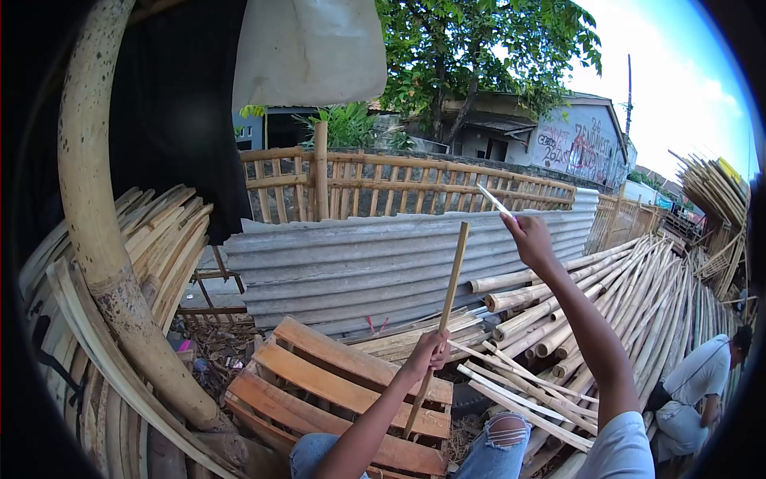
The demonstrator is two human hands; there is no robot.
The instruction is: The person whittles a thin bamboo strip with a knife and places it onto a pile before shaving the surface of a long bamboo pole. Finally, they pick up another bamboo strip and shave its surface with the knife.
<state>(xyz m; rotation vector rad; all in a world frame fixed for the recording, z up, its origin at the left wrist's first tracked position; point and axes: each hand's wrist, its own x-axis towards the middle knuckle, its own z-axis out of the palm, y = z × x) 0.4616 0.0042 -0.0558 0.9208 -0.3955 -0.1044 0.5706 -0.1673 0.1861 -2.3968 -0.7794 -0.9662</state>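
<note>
My left hand (429,353) is closed around a bamboo strip (455,275) that stands nearly upright between my knees. The strip's lower end comes down by the front of a slatted wooden bench (331,361). My right hand (530,238) is raised high on the right, wrapped round the handle of a knife (493,200). Its pale, narrow blade points up and to the left, apart from the strip's top end. Most of the handle is hidden by my fingers.
Split bamboo strips (527,399) lie right of my knee, before a pile of bamboo poles (590,295). A corrugated sheet fence (351,267) runs behind. A thick bamboo post (88,168) leans at left beside bundled slats (171,231). Another person (692,383) crouches at far right.
</note>
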